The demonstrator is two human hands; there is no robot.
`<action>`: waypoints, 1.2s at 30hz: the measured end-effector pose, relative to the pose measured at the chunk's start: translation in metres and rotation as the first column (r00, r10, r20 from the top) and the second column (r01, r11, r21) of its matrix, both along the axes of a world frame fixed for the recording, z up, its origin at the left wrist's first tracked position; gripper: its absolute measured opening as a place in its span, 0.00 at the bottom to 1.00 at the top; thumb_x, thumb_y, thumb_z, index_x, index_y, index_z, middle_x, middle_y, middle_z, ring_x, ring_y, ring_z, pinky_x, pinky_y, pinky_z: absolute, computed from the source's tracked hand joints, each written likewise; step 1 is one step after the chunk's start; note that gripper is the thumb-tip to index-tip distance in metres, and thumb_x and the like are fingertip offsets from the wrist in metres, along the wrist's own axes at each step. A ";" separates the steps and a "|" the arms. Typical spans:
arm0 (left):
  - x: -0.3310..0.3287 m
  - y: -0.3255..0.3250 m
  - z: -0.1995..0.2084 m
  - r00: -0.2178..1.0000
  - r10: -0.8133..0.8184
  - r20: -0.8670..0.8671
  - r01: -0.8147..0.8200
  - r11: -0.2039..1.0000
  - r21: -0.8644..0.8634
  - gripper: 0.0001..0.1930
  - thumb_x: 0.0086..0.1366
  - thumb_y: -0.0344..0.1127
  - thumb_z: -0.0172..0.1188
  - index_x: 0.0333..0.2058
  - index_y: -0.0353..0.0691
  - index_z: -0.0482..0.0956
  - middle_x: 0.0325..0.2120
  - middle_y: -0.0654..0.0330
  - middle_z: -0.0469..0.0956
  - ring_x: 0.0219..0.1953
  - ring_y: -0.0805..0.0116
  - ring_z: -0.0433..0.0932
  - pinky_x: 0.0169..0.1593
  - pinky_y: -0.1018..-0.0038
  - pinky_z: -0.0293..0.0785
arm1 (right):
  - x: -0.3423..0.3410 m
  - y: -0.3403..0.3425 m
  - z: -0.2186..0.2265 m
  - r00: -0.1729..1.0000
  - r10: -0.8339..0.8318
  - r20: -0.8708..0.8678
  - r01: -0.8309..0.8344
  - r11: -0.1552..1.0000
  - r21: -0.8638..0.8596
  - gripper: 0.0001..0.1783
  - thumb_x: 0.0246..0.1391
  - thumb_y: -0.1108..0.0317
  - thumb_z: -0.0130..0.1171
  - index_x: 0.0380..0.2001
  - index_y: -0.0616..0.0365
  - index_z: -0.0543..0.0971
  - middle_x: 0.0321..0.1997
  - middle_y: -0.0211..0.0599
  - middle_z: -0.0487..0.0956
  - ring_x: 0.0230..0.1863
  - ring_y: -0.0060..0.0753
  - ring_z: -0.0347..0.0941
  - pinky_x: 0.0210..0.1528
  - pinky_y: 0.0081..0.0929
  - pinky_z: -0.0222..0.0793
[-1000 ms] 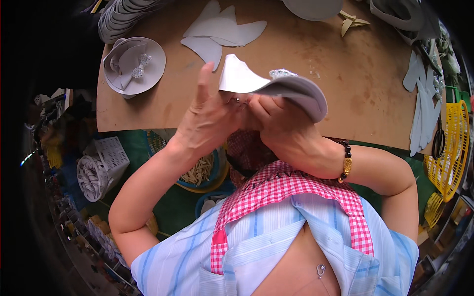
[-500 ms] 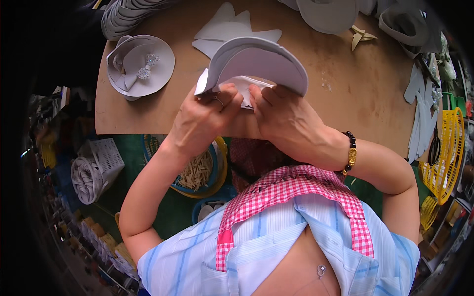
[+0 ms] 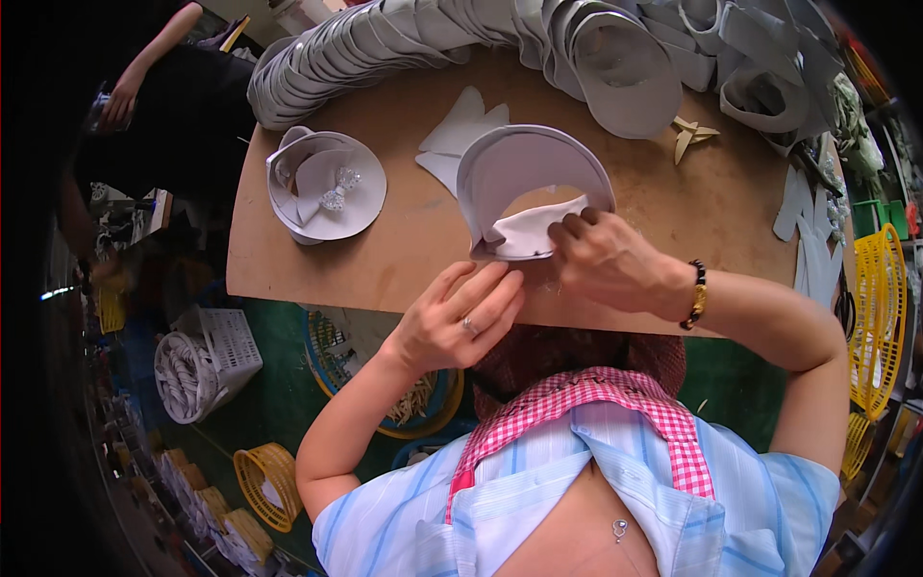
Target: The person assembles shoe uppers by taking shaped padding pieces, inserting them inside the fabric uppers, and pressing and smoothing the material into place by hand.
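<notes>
A pale grey sun visor (image 3: 490,178) with a curved brim is held in front of me over the brown table. A strip of white lining (image 3: 540,219) lies folded inside its band. My right hand (image 3: 611,255) is closed, pinching the band and lining at the right side. At the lower left edge of the visor is my left hand (image 3: 461,313), its fingers bent against the rim and its thumb hidden. To the left a second visor (image 3: 361,213) lies on the table with a sparkling bow (image 3: 338,188) on it. Flat white cut pieces (image 3: 450,135) lie behind the held visor.
A long row of stacked visors (image 3: 385,48) lines the table's (image 3: 663,221) far edge. Small beige pieces (image 3: 687,139) lie at the right. Baskets stand around, including a yellow one (image 3: 880,317) and a white one (image 3: 231,341). Another person's hand (image 3: 120,101) shows at the upper left.
The visor has tilted back, showing more of its inside and lining. My left hand has moved down to its lower edge; my right hand has shifted to its right side. The view has shifted too.
</notes>
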State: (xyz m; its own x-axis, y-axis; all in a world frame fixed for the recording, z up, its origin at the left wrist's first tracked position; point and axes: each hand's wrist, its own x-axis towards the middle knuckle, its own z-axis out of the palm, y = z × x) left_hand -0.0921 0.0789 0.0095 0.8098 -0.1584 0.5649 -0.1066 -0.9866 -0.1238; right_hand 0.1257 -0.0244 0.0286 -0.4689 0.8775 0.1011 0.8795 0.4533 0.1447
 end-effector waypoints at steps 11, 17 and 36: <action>0.067 -0.008 0.044 0.935 -0.071 -0.347 0.225 0.876 0.428 0.07 0.56 0.33 0.55 0.32 0.40 0.78 0.46 0.58 0.78 0.55 0.67 0.71 0.59 0.71 0.67 | 0.052 -0.031 -0.015 0.999 -0.015 -0.037 0.013 0.998 -0.063 0.11 0.40 0.73 0.57 0.30 0.66 0.78 0.37 0.42 0.72 0.41 0.41 0.71 0.44 0.34 0.69; 0.064 -0.036 0.030 0.914 0.207 -0.350 -0.097 0.946 0.309 0.11 0.52 0.37 0.61 0.31 0.36 0.75 0.39 0.53 0.77 0.46 0.60 0.75 0.51 0.66 0.69 | 0.020 -0.020 -0.009 0.682 -0.404 -0.609 0.227 0.909 -0.349 0.14 0.40 0.71 0.59 0.33 0.66 0.75 0.30 0.48 0.76 0.35 0.51 0.75 0.35 0.40 0.71; 0.053 -0.058 -0.005 0.714 0.660 -0.236 -0.685 0.728 -0.037 0.15 0.47 0.27 0.60 0.37 0.32 0.76 0.30 0.55 0.77 0.39 0.58 0.76 0.42 0.67 0.77 | 0.013 -0.021 -0.036 0.924 -0.072 -0.377 0.138 0.979 0.151 0.08 0.40 0.69 0.57 0.26 0.62 0.78 0.21 0.38 0.76 0.24 0.34 0.75 0.28 0.27 0.72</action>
State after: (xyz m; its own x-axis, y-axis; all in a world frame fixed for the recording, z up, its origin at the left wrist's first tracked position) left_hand -0.0388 0.0205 0.0046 0.7695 0.5252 0.3634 0.5815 -0.8114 -0.0586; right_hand 0.1391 -0.0453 -0.0074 -0.2757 0.8734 0.4015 0.9267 0.3525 -0.1305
